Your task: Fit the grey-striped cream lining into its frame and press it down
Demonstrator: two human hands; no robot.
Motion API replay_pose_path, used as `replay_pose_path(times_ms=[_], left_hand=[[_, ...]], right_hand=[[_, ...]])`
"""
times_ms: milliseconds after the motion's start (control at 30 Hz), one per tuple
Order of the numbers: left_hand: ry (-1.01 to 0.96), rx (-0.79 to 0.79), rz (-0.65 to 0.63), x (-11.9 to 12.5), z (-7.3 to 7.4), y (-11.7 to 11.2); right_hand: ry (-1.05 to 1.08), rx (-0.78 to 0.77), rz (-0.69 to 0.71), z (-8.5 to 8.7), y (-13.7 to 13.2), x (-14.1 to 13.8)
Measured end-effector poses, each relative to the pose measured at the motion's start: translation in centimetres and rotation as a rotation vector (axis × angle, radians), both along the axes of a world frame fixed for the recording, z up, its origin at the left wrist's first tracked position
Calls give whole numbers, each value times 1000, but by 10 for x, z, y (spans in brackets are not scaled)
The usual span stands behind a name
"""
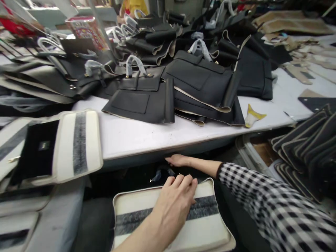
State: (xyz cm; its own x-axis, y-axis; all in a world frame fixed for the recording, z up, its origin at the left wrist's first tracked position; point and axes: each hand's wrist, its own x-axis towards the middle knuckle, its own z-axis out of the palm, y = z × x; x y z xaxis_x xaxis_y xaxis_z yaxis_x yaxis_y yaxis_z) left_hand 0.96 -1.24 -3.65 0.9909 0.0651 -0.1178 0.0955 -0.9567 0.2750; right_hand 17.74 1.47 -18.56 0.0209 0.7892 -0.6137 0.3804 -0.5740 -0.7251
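Observation:
A white bag piece with a dark stripe lies low in front of me. My left hand rests over its upper edge, fingers curled and closed on it. Beyond that edge, my right hand reaches in below the table's front edge. Its fingers are drawn together and point left; whatever they hold, if anything, cannot be made out. Just below it sits something dark with a plastic-wrapped part and a small metal fitting, mostly in shadow.
The white table carries black bags with wrapped handles and a yellow-edged piece. At left lies another striped bag piece. Dark edged panels are stacked at right. A person in yellow is at the back.

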Motion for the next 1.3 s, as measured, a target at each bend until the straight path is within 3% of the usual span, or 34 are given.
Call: replay_pose_path(times_ms=[133,267,467,567,733,867,1100,1300], left_hand=[[-80,-147,111,-5,6,1],[-157,-312,264,-10,7,6],[-11,-288,510,-32,18,41],[14,-309,511,-41,19,50],[-63,-297,484,-40,9,44],[-105,-288,485,-47,6,49],[142,-455,581,-82,16,90],[72,-370,567,-84,13,88]], right_hand=[[54,-36,-104,62,-16,-9],[-31,-59,-181,86,-33,-25],[-97,35,-119,93,-43,-38],[-168,146,-25,99,-44,-42],[-384,297,90,110,-50,-50],[-547,293,172,115,-51,-56],[-666,258,268,110,-44,-63],[-726,251,377,107,-43,-62]])
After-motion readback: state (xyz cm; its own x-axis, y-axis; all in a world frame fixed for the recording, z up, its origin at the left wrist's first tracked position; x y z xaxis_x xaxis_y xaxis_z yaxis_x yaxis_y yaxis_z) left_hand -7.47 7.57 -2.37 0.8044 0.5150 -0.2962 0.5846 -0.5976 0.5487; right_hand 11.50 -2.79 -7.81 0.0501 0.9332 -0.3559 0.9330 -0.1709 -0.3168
